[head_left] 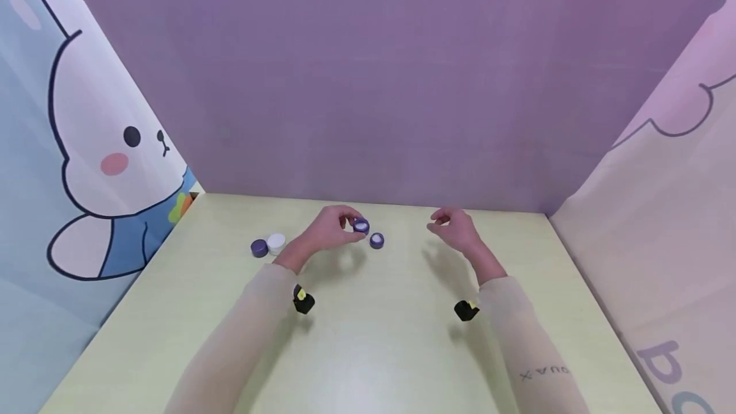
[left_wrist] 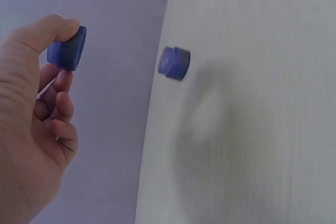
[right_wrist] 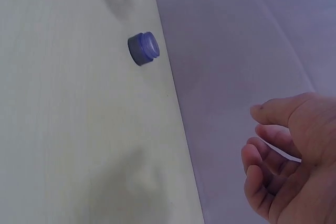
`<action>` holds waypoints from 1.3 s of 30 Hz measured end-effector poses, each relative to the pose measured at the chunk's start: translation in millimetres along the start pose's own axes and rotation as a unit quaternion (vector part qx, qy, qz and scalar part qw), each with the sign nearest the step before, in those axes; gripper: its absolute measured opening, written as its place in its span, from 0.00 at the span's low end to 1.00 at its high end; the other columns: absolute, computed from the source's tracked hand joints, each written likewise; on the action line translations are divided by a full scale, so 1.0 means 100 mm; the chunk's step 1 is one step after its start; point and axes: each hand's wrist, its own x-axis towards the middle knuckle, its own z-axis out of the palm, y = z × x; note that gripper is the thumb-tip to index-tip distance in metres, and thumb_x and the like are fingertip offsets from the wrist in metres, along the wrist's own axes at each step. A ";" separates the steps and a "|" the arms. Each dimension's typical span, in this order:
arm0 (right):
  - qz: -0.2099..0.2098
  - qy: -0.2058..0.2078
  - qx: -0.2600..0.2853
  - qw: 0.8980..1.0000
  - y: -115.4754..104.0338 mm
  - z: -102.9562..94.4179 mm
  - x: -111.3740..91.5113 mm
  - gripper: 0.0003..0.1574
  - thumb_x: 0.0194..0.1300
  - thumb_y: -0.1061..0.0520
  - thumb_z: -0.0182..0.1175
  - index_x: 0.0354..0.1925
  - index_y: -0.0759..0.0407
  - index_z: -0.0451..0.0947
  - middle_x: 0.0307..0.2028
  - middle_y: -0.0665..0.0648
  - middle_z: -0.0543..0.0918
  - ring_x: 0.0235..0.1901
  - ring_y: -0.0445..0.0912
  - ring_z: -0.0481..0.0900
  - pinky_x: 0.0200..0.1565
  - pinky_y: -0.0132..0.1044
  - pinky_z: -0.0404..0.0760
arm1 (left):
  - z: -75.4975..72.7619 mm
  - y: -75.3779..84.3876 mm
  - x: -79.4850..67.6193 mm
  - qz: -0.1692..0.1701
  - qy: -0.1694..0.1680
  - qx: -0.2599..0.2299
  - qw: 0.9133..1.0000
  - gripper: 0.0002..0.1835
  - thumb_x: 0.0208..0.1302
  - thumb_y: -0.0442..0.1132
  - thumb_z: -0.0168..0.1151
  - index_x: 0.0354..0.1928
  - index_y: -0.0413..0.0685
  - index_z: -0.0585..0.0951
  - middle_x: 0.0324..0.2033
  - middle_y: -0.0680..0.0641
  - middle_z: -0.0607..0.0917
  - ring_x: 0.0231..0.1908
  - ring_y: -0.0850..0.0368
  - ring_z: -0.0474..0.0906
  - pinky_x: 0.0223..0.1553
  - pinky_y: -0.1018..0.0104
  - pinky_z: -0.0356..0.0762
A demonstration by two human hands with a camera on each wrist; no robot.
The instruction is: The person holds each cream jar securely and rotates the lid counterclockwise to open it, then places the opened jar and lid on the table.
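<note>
My left hand (head_left: 332, 229) pinches a small round purple lid (head_left: 361, 227) between thumb and fingers, above the table. Its pale inner side faces the head camera; in the left wrist view the lid (left_wrist: 67, 52) shows its dark outer side. Just right of it, a small purple jar (head_left: 376, 241) stands uncovered on the table. The jar's threaded neck (right_wrist: 150, 44) shows in the right wrist view. My right hand (head_left: 455, 230) hovers to the right of the jar, fingers loosely bent, holding nothing.
A round purple piece (head_left: 259, 248) and a round white piece (head_left: 276, 243) lie side by side on the pale table (head_left: 379, 350), left of my left hand. A purple wall (head_left: 374, 82) rises behind the table's far edge. Printed cloth (head_left: 115, 114) hangs at the left.
</note>
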 end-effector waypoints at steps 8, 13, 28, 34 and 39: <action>-0.011 -0.017 0.005 1.000 -0.01 0.15 -0.11 0.16 0.65 0.56 0.62 0.47 0.64 0.79 0.37 0.56 0.80 0.32 0.48 0.77 0.34 0.39 0.76 | -0.05 -0.16 0.07 -0.032 -0.015 -0.003 0.999 0.17 0.49 0.42 0.76 0.42 0.47 0.85 0.30 0.52 0.80 0.29 0.56 0.72 0.30 0.64 0.71; -0.009 -0.024 0.003 1.000 0.01 0.23 -0.15 0.14 0.64 0.57 0.62 0.45 0.64 0.80 0.36 0.56 0.81 0.32 0.47 0.77 0.34 0.38 0.75 | 0.00 -0.19 0.12 -0.052 -0.034 -0.001 0.998 0.17 0.50 0.42 0.76 0.42 0.47 0.85 0.31 0.51 0.81 0.31 0.55 0.74 0.32 0.64 0.72; -0.007 -0.047 -0.009 0.999 0.04 0.46 -0.23 0.11 0.64 0.56 0.62 0.43 0.62 0.81 0.35 0.54 0.81 0.35 0.47 0.77 0.36 0.39 0.76 | 0.07 -0.27 0.28 -0.115 -0.069 0.038 0.990 0.18 0.51 0.43 0.74 0.42 0.44 0.83 0.33 0.49 0.81 0.35 0.55 0.75 0.40 0.62 0.73; -0.009 -0.053 -0.008 0.998 0.03 0.51 -0.25 0.10 0.65 0.57 0.61 0.42 0.62 0.81 0.34 0.54 0.81 0.32 0.46 0.76 0.34 0.38 0.76 | 0.13 -0.38 0.25 -0.140 -0.081 0.048 0.986 0.18 0.51 0.43 0.75 0.43 0.44 0.83 0.33 0.49 0.82 0.34 0.54 0.75 0.38 0.63 0.73; -0.013 -0.059 -0.014 0.998 0.04 0.51 -0.25 0.10 0.66 0.57 0.61 0.42 0.62 0.80 0.34 0.54 0.80 0.30 0.45 0.76 0.34 0.38 0.76 | 0.19 -0.43 0.24 -0.154 -0.078 0.038 0.984 0.18 0.51 0.42 0.75 0.43 0.44 0.83 0.34 0.49 0.82 0.35 0.54 0.75 0.39 0.63 0.73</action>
